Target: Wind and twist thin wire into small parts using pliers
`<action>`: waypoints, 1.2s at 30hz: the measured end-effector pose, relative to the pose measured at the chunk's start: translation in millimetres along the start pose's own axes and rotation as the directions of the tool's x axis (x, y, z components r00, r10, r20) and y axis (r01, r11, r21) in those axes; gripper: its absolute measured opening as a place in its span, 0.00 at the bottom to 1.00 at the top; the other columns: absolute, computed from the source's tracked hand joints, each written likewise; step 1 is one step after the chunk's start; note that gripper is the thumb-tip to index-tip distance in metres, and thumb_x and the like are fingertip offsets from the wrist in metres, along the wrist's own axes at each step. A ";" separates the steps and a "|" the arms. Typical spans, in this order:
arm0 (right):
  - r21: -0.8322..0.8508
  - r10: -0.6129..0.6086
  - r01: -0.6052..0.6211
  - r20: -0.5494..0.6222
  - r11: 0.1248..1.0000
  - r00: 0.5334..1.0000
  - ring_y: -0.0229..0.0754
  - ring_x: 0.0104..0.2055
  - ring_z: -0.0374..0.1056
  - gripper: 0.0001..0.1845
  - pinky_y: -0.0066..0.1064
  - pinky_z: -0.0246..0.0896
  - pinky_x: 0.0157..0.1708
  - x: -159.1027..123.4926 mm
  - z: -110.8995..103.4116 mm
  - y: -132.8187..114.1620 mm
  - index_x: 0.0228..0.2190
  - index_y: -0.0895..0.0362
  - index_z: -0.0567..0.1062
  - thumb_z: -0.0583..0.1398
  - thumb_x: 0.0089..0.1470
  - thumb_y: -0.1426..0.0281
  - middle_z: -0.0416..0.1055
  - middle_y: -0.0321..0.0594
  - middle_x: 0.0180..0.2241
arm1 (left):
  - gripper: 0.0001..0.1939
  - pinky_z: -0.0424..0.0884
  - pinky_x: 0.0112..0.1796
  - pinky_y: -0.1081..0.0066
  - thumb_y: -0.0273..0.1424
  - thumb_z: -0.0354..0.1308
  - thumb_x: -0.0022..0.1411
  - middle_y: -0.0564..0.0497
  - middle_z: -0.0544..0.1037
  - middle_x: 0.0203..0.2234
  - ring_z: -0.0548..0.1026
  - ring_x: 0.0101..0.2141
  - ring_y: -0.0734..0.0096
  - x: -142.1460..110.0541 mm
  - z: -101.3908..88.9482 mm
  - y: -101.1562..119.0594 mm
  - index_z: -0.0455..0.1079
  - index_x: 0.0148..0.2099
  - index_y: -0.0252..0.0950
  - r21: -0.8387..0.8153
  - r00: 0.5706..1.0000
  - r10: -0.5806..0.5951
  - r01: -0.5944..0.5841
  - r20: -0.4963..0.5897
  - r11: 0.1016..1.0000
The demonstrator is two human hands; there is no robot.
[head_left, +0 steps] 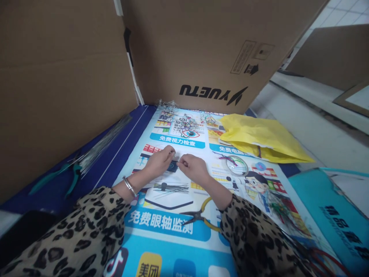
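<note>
My left hand (162, 159) and my right hand (193, 167) are close together over the printed sheet, fingertips a short gap apart. Both pinch with thumb and forefinger. Whatever lies between the fingertips is too small and blurred to name. Just below the hands rests a small bundle of thin dark wires (173, 188). Nearer to me, beside my right forearm, a pair of yellow-handled pliers (198, 216) lies with its jaws pointing left. A clear ring-shaped coil (236, 166) sits right of my right hand, with purple strands (226, 157) touching it.
Cardboard walls (201, 46) rise behind and left. Long thin wires (105, 144) and teal-handled pliers (75, 177) lie left. Tangled small wire pieces (187, 124) are at the back. Right are a yellow bag (256, 132), a teal bag (325, 204) and a red-handled tool (323, 257).
</note>
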State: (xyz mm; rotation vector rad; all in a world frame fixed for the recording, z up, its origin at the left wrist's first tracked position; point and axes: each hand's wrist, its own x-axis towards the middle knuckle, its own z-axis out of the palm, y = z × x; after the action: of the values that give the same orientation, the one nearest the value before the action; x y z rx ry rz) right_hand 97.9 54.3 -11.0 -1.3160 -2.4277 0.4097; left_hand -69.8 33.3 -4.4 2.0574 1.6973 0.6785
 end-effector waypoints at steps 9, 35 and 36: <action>-0.031 0.011 -0.010 0.007 0.999 1.000 0.34 0.28 0.62 0.08 0.26 0.45 0.25 -0.4 -0.8 -2.2 0.25 0.54 0.70 0.56 0.52 0.65 0.68 0.32 0.25 | 0.12 0.62 0.31 0.71 0.35 0.39 0.64 0.52 0.74 0.29 0.72 0.32 0.66 -0.1 0.0 0.5 0.62 0.42 0.40 0.037 1.000 -0.014 0.014 0.010 0.999; 0.471 0.173 -0.099 -0.117 0.877 0.978 0.33 0.21 0.58 0.10 0.24 0.51 0.22 -0.2 3.6 8.7 0.23 0.56 0.68 0.57 0.50 0.63 0.63 0.31 0.18 | 0.10 0.60 0.20 0.77 0.38 0.48 0.59 0.57 0.68 0.19 0.67 0.19 0.76 1.8 0.3 0.7 0.61 0.36 0.37 -0.662 0.988 -0.155 0.127 0.017 0.738; 0.532 0.190 -0.098 -0.120 0.841 0.974 0.33 0.21 0.57 0.11 0.24 0.51 0.21 -0.3 4.1 9.6 0.23 0.56 0.67 0.57 0.49 0.62 0.63 0.30 0.18 | 0.11 0.59 0.20 0.78 0.39 0.49 0.59 0.57 0.69 0.18 0.68 0.18 0.76 2.1 -0.2 0.9 0.61 0.35 0.36 -0.728 0.984 -0.170 0.150 0.046 0.669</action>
State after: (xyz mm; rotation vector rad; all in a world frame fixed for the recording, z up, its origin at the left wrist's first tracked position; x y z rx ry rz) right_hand 103.4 58.8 -18.6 -1.2235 -1.8862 0.8910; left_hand -68.9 35.2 -3.5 1.3094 1.2756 1.1062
